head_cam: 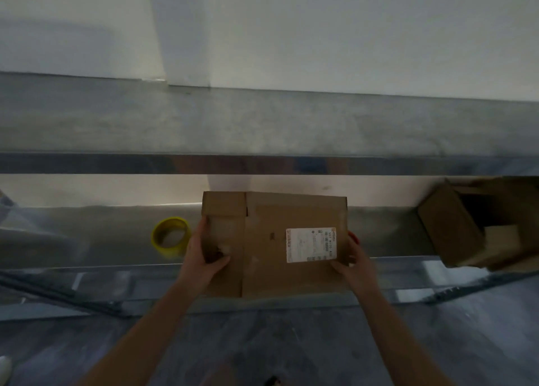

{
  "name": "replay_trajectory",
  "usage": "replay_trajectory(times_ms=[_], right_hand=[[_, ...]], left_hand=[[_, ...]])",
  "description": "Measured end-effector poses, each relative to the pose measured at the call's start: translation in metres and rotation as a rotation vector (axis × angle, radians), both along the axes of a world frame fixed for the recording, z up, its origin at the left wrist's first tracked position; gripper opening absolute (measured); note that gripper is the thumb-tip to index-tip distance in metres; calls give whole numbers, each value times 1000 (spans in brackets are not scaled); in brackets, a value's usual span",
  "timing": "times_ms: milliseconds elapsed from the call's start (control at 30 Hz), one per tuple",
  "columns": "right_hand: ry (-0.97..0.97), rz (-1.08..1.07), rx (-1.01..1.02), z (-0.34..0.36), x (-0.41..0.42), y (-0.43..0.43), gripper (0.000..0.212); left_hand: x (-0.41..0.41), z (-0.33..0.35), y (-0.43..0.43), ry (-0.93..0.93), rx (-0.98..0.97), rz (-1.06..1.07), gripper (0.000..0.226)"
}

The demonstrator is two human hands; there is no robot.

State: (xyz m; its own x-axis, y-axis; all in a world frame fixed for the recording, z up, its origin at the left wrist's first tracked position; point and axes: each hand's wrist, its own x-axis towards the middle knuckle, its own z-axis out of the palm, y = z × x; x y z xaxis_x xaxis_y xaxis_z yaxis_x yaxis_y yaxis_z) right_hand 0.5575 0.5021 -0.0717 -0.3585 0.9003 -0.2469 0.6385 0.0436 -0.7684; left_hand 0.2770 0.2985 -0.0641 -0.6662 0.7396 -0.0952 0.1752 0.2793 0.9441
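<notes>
A closed cardboard box [271,240] sits in the middle of the view, over the lower shelf [110,234] of a metal rack, its near edge reaching past the shelf's front rim toward six o'clock; whether it rests on the shelf or is held just above it cannot be told. Its flaps are shut, so what it holds is hidden. A white printed label [311,245] is stuck on its top toward three o'clock. The left hand [204,257] grips the box's nine o'clock edge, thumb laid on the top face and fingers wrapped round the side. The right hand [354,261] grips the three o'clock edge in the same way, thumb on top just below the label. A small red thing [353,236] shows just behind the right hand, too hidden to name. At nine o'clock of the box, near but apart from it, a yellow tape roll [170,236] lies on the shelf. Well off at three o'clock a second carton [455,225] is tipped with its open mouth showing, and a paler cardboard piece [501,240] lies inside it. The upper shelf [262,123] runs across at twelve o'clock, below a pale wall [320,30].
</notes>
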Motion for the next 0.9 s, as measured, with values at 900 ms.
replay_trajectory(times_ms=[900], right_hand=[[376, 85, 18, -13, -5, 26, 58]], left_hand=[[47, 22, 43, -294, 159, 18, 89]])
